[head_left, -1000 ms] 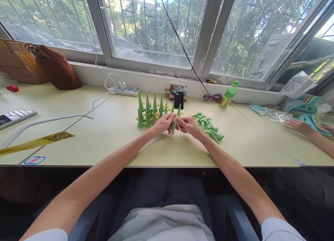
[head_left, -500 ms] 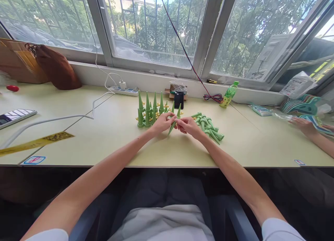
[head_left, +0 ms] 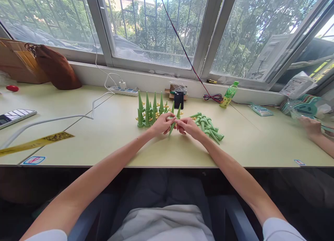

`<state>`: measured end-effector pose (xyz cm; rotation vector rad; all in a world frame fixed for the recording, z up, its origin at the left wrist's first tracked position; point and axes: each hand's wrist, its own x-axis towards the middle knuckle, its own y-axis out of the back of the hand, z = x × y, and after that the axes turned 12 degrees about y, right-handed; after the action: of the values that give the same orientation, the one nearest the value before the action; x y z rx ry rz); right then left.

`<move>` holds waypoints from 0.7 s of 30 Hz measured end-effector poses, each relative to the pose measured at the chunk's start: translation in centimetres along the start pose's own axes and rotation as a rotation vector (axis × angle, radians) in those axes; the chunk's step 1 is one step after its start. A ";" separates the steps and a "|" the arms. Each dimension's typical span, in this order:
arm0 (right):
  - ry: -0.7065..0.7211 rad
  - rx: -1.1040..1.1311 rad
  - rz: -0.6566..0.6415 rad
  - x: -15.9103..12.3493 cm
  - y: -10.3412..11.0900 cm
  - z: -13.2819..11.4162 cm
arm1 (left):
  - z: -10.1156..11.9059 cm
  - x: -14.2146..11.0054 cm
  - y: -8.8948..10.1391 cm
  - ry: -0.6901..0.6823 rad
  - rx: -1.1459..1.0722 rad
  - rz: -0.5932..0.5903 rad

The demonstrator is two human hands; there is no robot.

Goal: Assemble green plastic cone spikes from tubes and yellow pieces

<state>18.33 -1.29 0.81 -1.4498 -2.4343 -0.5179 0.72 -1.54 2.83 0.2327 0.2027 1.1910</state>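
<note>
A slim green watering spike [head_left: 171, 130] points down between my hands, above the table. My left hand [head_left: 163, 123] pinches it from the left with thumb and fingers. From the other side my right hand [head_left: 190, 125] closes on its upper part, the fingertips of both hands nearly meeting. Whatever small part lies between the fingertips is hidden. Left of and behind my hands, several green spikes with yellow valves [head_left: 147, 110] stand upright in rows, tips up. A pile of loose green spikes [head_left: 208, 126] lies just right of my right hand.
Behind stand a black phone [head_left: 179, 99], a green drink bottle [head_left: 228, 95] and a white power strip [head_left: 125, 90]. A white cable [head_left: 65, 117] crosses the table at left, near another phone [head_left: 17, 118]. At far right, another person's hand [head_left: 310, 127] handles plastic-wrapped items.
My hands stay in nearly the same spot, with the held spike's tilt shifting slightly and small finger movements. The other person's hand at the right has drawn back to the right.
</note>
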 end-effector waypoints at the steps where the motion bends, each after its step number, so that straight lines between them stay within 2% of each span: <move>1: -0.001 0.015 0.002 0.0 0.0 0.0 | -0.1 0.1 0.0 -0.004 -0.005 0.003; 10: -0.030 0.134 0.015 0.0 -0.2 -0.4 | -1.4 0.9 0.2 -0.136 0.025 0.076; 21: -0.048 0.216 0.029 0.0 -0.3 0.1 | -1.4 1.0 0.1 -0.136 0.022 0.070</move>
<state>18.11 -1.40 0.70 -1.4190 -2.4149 -0.2080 0.55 -0.45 1.45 0.3415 0.0898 1.2376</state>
